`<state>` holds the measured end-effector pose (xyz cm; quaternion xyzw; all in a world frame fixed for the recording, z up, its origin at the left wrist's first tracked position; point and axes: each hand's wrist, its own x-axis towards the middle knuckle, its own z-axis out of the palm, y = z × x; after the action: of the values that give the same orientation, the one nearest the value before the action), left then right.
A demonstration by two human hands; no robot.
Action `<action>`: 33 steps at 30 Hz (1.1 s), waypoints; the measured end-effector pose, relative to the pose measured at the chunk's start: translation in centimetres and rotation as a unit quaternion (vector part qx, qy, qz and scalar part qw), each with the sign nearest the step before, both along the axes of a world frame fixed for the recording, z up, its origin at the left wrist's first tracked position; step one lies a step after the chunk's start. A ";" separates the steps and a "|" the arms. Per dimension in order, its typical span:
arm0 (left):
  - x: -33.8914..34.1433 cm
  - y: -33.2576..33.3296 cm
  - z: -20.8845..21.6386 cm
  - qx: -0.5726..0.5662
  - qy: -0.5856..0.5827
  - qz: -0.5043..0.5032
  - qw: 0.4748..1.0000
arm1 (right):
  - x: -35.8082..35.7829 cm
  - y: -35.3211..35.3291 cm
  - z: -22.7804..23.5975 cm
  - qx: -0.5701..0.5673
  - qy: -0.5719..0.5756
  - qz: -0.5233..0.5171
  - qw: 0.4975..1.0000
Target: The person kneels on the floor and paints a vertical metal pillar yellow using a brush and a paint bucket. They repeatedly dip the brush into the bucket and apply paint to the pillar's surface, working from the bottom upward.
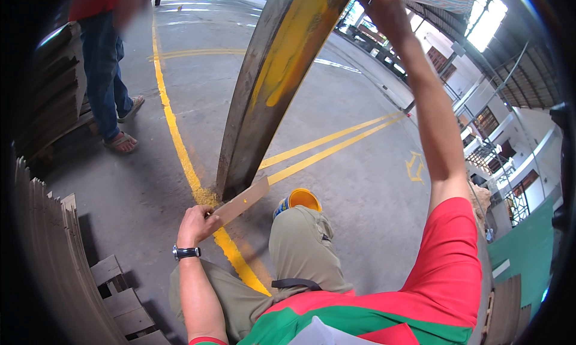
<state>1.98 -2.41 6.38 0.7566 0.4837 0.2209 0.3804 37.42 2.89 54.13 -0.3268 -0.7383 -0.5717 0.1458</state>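
Note:
My left hand (198,226), with a watch (186,252) on its wrist, is closed on one end of a flat brown strip (247,200), which looks like cardboard or thin board. The strip's far end lies by the foot of a tall steel post (240,111). Yellow paint (294,51) covers part of the post's face. My right hand (381,6) is raised high beside the upper post at the picture's top edge. Its fingers are dim and blurred, so whether it holds anything does not show. Beyond my knee stands a paint bucket (305,197), yellow inside.
Yellow floor lines (171,126) run past the post. A person in jeans (103,75) and sandals stands at the left. Stacked brown sheets (51,243) on wooden pallets (123,306) line the near left. Railings and a white building (510,147) lie to the right.

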 end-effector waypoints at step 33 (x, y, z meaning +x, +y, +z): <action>-0.3 0.5 -1.3 0.019 -0.028 0.010 0.999 | -1.5 -1.7 -3.2 -0.262 0.139 -0.083 0.951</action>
<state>1.63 -1.96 5.12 0.7525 0.4761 0.2548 0.3771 35.88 1.15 50.93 -0.4898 -0.8048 -0.3174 0.1080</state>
